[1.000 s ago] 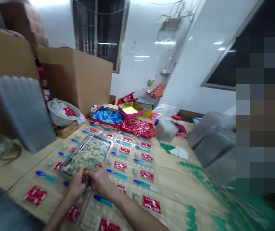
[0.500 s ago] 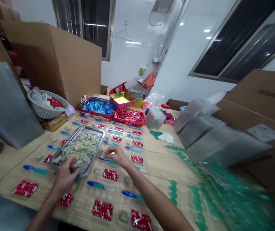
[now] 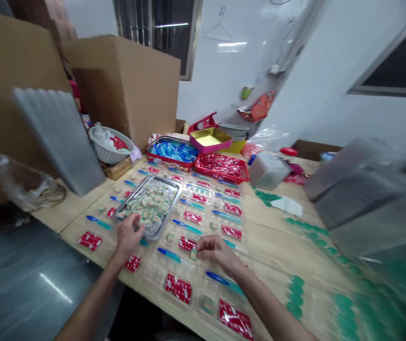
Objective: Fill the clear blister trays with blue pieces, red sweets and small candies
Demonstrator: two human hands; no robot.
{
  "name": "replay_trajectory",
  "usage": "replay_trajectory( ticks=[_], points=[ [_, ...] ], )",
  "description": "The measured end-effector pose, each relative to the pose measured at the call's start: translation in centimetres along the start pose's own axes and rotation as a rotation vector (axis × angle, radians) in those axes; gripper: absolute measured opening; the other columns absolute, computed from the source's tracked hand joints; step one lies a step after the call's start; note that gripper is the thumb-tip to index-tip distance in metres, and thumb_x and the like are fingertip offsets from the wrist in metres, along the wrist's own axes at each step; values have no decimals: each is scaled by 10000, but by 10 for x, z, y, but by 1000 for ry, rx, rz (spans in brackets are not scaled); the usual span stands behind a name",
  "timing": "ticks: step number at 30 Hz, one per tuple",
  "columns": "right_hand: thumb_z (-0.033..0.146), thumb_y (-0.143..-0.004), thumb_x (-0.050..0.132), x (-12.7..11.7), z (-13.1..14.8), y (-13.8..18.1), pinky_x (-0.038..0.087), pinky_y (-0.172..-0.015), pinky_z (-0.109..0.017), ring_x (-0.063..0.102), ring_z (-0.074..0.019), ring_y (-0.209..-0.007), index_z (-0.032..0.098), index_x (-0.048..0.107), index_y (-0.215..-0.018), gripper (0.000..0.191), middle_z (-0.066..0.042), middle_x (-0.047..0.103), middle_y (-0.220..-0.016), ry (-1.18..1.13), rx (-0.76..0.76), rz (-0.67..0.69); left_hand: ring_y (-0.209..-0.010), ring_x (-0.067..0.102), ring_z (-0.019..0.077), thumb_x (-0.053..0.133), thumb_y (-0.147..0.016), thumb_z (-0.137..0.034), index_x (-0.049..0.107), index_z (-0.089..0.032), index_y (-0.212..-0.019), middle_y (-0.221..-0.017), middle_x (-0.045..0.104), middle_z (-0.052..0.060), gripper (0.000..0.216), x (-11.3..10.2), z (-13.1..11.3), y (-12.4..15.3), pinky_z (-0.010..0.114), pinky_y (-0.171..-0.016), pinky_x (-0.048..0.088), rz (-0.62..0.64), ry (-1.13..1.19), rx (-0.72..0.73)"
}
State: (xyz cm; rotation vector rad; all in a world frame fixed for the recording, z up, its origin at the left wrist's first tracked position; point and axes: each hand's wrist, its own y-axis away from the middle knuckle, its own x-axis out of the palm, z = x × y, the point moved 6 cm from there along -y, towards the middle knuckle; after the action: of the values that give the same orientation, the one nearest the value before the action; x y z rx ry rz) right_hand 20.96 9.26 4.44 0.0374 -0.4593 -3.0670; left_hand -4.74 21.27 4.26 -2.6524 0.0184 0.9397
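Note:
My left hand [image 3: 129, 236] is over the near edge of a metal tray [image 3: 158, 230], fingers curled and thumb close to them. Whether a piece is between them is hidden. Small tan-and-green square pieces [image 3: 151, 203] are heaped in that tray. Above the clear plastic packs, my right hand [image 3: 219, 252] pinches one small tan-and-green piece [image 3: 193, 255] at its fingertips. Beside it lies a red packet with white marks [image 3: 186, 243]. Rows of packs hold such red packets, blue-and-teal slim plastic sticks [image 3: 169, 255] and single square pieces [image 3: 208, 303].
Behind are a bin of blue sticks [image 3: 174, 150], a red basket of red packets [image 3: 222, 166] and a gold-lined box [image 3: 210, 138]. Stacked clear plastic [image 3: 359, 194] and green discs [image 3: 295, 296] lie right. A grey basket [image 3: 112, 147] and cardboard box [image 3: 146, 80] stand left.
The view has swung right-to-left, so everything appears shifted right. My right hand has moved nearer, to the packs closer to me. My left hand stays at the tray's near edge.

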Motion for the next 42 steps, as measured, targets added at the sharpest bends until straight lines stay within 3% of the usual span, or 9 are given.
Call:
replay_trajectory(
  ticks=[6,10,17,23,28,42],
  points=[
    [128,-518,635,97,-10,-23,277,-481,-204,400,-71,-469,170,583,-611,114,70,512,-521,80,-22,194,-741,612,169,594,-722,-181,603,-175,-899,-829,662,21,177,-28,-15,24,297,-741,463,-41,-72,5],
    [85,-539,582,124,-13,-24,293,-493,-200,418,-83,-498,172,553,-611,117,66,494,-536,302,-46,196,-734,599,172,598,-716,-163,599,-187,-829,-792,653,14,116,-42,-12,44,317,-749,432,-23,-121,-10],
    [85,-629,505,136,-4,-14,303,-559,-220,538,-131,-610,176,614,-715,166,0,619,-643,957,-258,98,-744,592,177,544,-739,-162,582,-194,-798,-782,639,4,78,-45,-12,67,355,-787,388,56,-120,-11],
    [116,-723,483,147,-7,-6,272,-585,-274,602,-175,-690,180,644,-778,181,-58,694,-735,1265,-330,112,-900,540,202,569,-679,-139,580,-199,-755,-862,596,20,97,-27,-27,93,369,-833,329,261,-128,91],
    [126,-769,480,150,-9,-2,239,-559,-282,583,-150,-647,187,634,-762,165,-39,681,-716,1298,-407,111,-910,487,195,571,-636,-103,603,-199,-669,-835,552,14,106,-11,-33,109,368,-822,287,430,-121,172],
    [77,-814,438,139,-13,8,332,-573,-235,547,-126,-685,176,624,-749,221,-46,583,-848,1132,-597,25,-930,430,203,529,-677,-90,605,-212,-780,-886,510,29,177,-5,-32,122,386,-832,297,495,-244,308]
  ],
)
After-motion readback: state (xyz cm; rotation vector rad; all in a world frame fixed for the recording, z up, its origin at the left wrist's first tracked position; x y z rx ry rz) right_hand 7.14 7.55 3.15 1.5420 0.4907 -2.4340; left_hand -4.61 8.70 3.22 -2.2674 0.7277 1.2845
